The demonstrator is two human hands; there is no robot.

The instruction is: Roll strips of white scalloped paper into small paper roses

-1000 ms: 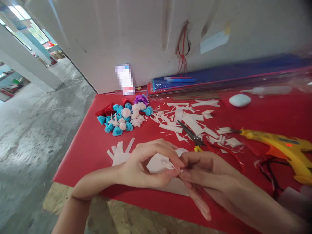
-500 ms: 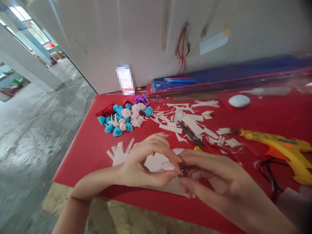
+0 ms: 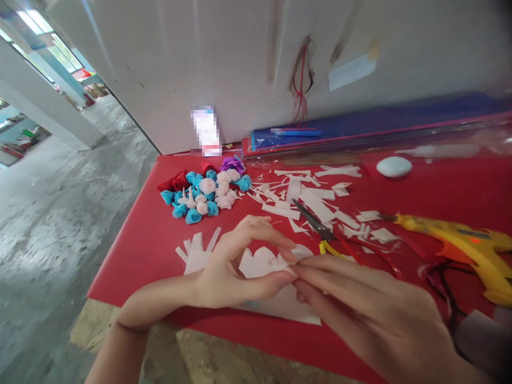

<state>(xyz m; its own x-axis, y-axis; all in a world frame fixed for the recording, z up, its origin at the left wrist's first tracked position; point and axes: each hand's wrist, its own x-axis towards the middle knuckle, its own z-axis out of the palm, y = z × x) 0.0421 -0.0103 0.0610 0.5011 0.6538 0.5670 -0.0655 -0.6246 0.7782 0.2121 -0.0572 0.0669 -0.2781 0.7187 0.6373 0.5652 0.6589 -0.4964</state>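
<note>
Between thumb and forefinger, my left hand (image 3: pixel 232 269) pinches a small rolled piece of white paper (image 3: pixel 283 263), shaped like a paper rose in the making and partly hidden by the fingers. The fingers of my right hand (image 3: pixel 368 304) are pressed together at its lower end, beside the left fingertips. Under both hands lie white paper pieces (image 3: pixel 290 305), some with scalloped edges. Cut white strips (image 3: pixel 195 249) fan out behind my left wrist. Finished crepe-paper roses (image 3: pixel 207 186) in blue, pale pink, red and purple are bunched further back.
White paper scraps (image 3: pixel 316 200) surround scissors (image 3: pixel 314 220) with yellow and red on the handles. A yellow glue gun (image 3: pixel 468 240) with its cable lies at the right. Behind are a white oval object (image 3: pixel 394 167), a phone (image 3: pixel 207 130) against the wall and wrapped blue sheets (image 3: pixel 360 120).
My right hand has turned and its fingers have straightened and closed together at the paper. My left hand keeps its pinch almost in place.
</note>
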